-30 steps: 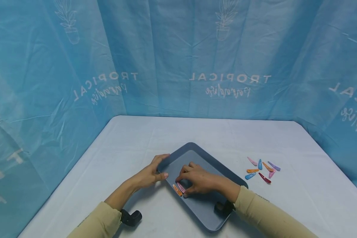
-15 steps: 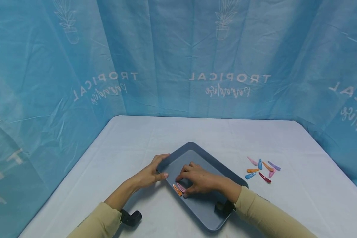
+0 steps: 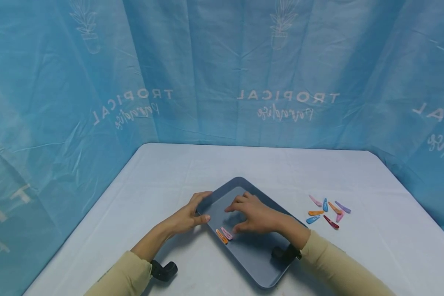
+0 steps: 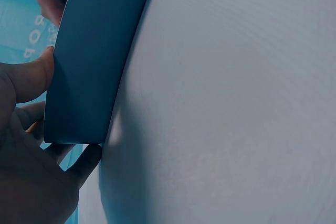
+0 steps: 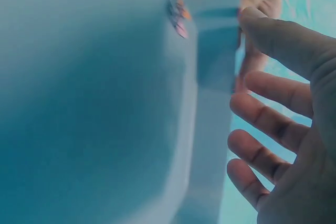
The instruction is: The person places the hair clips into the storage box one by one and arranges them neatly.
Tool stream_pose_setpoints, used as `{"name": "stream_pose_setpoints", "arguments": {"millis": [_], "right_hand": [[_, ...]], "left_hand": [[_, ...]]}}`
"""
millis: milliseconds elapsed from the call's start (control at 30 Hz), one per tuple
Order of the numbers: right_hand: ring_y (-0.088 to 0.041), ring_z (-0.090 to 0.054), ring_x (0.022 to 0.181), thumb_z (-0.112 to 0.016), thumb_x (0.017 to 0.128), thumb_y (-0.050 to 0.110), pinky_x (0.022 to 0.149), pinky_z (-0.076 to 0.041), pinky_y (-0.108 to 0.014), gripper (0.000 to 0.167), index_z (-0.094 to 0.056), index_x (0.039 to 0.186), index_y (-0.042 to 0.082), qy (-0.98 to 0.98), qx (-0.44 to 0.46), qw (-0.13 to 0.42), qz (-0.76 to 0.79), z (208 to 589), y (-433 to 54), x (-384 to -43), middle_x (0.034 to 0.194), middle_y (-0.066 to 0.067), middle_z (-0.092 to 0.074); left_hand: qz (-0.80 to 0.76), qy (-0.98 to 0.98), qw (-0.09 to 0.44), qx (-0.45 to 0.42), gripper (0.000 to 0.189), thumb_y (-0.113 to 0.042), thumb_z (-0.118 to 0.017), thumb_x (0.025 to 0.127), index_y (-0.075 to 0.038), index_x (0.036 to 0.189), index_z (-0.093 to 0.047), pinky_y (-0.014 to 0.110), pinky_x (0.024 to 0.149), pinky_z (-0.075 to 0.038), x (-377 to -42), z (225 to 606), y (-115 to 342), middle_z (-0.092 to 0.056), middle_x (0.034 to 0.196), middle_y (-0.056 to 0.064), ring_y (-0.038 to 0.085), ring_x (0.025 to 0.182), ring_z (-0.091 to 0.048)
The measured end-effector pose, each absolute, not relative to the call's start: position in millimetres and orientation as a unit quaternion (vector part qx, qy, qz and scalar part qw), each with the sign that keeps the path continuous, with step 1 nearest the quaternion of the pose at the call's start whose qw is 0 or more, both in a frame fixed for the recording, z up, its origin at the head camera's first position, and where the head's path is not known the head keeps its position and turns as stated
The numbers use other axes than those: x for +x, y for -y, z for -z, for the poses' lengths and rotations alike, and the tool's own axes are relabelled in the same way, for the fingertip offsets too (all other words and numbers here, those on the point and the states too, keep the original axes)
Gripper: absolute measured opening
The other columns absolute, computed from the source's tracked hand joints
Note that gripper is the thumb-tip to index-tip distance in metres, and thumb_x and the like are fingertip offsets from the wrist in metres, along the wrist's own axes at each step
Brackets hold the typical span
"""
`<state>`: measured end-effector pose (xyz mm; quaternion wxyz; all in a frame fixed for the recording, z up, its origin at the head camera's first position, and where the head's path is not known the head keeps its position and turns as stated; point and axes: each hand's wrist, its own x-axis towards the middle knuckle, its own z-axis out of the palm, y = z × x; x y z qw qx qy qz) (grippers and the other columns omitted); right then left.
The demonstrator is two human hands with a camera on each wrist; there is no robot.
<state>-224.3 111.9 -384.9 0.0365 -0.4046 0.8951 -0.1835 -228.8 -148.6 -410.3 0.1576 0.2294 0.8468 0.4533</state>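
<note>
Two clips are lying in the tray [image 3: 253, 263], between the two hands: an orange clip [image 3: 221, 237] near the wall, and a pink clip [image 3: 227, 233] just beside it. The left hand [image 3: 185, 218] holds the tray at its corner, the thumb on the rim. The right hand [image 3: 257, 216] is above the tray, thumb and fingers well spread, holding nothing. Eight other clips [image 3: 315, 213] lie outside, on the worktop [image 3: 170, 172], to the right of this hand. From this count, the work seems at an early stage.
</note>
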Motion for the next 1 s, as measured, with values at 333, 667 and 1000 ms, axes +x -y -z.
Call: {"name": "stream_pose_setpoints", "arguments": {"millis": [333,667,1000], "right_hand": [[-0.017,-0.041,0.106,-0.076,0.078,0.033,0.087,-0.039,-0.039,0.054,-0.059,0.127,0.019,-0.908,-0.367,-0.014,0.204,361,-141,-227,0.12,-0.001,-0.056],[-0.018,-0.043,0.106,-0.077,0.078,0.03,0.086,-0.041,-0.042,0.053,-0.059,0.127,0.018,-0.914,-0.338,-0.061,0.218,351,-178,-230,0.12,-0.003,-0.057],[-0.019,-0.042,0.104,-0.074,0.08,0.033,0.083,-0.042,-0.042,0.055,-0.058,0.128,0.012,-0.918,-0.307,-0.081,0.236,350,-217,-232,0.121,-0.005,-0.057]], "left_hand": [[-0.45,-0.847,0.152,0.238,0.069,-0.019,-0.058,0.094,-0.021,0.151,-0.019,0.06,0.104,-0.034,-228,411,150,-0.014,0.155,0.011,0.041,0.142,-0.018],[-0.452,-0.846,0.153,0.236,0.069,-0.019,-0.058,0.094,-0.021,0.151,-0.019,0.059,0.103,-0.036,-227,411,149,-0.013,0.156,0.011,0.043,0.142,-0.017],[-0.449,-0.849,0.149,0.234,0.069,-0.019,-0.058,0.093,-0.021,0.15,-0.02,0.06,0.103,-0.035,-226,411,149,-0.014,0.156,0.01,0.042,0.142,-0.018]]}}
